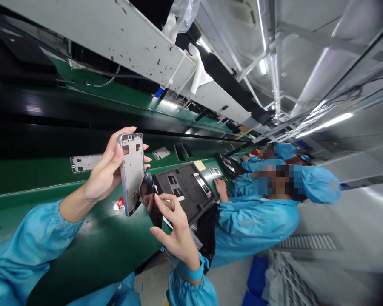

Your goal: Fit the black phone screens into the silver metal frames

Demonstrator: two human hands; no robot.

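My left hand point(102, 180) is wrapped round a silver-grey phone frame point(132, 165), held upright above the bench with its flat inner side showing. A glossy dark phone screen point(148, 197) stands tilted against the lower right edge of the frame. My right hand point(178, 229) grips this screen, with the index finger on its face and the thumb by its lower edge. Around the lower end of the frame a small flex-like piece shows between the two parts. Behind my left wrist another phone frame point(84, 163) lies on the green bench point(105, 250).
A black foam tray point(188, 176) holding phone parts lies right of my hands. Beyond it are a frame plate point(161, 153), dark panels point(179, 151) and a yellow pad point(199, 165). A small red piece point(119, 203) lies on the bench. A co-worker point(255, 225) in blue sits at right.
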